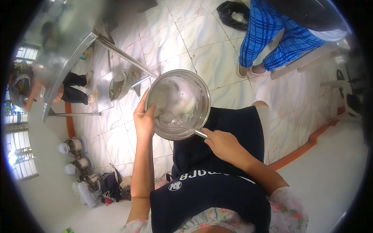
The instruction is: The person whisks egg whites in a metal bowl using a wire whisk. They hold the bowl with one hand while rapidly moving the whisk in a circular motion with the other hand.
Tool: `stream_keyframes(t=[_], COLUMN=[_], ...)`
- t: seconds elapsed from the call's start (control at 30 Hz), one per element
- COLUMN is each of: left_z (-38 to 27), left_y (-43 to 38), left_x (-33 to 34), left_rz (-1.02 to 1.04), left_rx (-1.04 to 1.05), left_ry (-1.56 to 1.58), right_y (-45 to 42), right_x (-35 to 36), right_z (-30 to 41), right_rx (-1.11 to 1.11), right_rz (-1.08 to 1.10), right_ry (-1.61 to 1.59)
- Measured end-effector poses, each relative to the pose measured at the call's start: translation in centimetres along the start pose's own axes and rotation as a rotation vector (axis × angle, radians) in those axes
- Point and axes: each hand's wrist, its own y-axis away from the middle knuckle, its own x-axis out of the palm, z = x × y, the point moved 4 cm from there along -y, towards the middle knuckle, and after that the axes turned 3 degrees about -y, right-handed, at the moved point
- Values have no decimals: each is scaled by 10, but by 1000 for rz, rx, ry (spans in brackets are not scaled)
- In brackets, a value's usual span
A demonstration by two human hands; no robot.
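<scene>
My left hand (145, 119) grips the left side of a stainless steel bowl (207, 112), its thumb over the rim. The bowl is held above my lap and a dark apron (209, 195) that bears writing. Inside, whitish foam or liquid (186, 96) coats part of the bottom and the wall. My right hand (221, 142) is closed around the metal handle of a wire whisk (172, 120). The whisk's loops rest low in the bowl, towards its lower left, and its shaft crosses the rim at the lower right.
A metal table (93, 36) stands at upper left, a person in dark trousers (75, 87) beyond it. Another person in blue plaid trousers (256, 35) is at upper right, near a black bag (225, 14). Several stand mixers (87, 192) and a dark bag (112, 186) lie at lower left.
</scene>
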Motion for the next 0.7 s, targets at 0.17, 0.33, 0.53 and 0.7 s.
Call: stream_keyframes(t=[0.17,0.33,0.53,0.7], left_z=[16,12,3,-2], left_y=[16,23,33,39], left_x=[-7,0,13,23], left_rz=[-4,1,-13,12], left_rx=[75,197,271,362], left_ry=[40,-63,-179,-193], right_y=[-6,6,24,21], right_x=[1,-2,13,-2], right_z=[-37,-19,-18,-41], right_rx=[121,-34,43,295], right_rz=[-329,-159,28,-59], right_ry=[64,-79,-121,54])
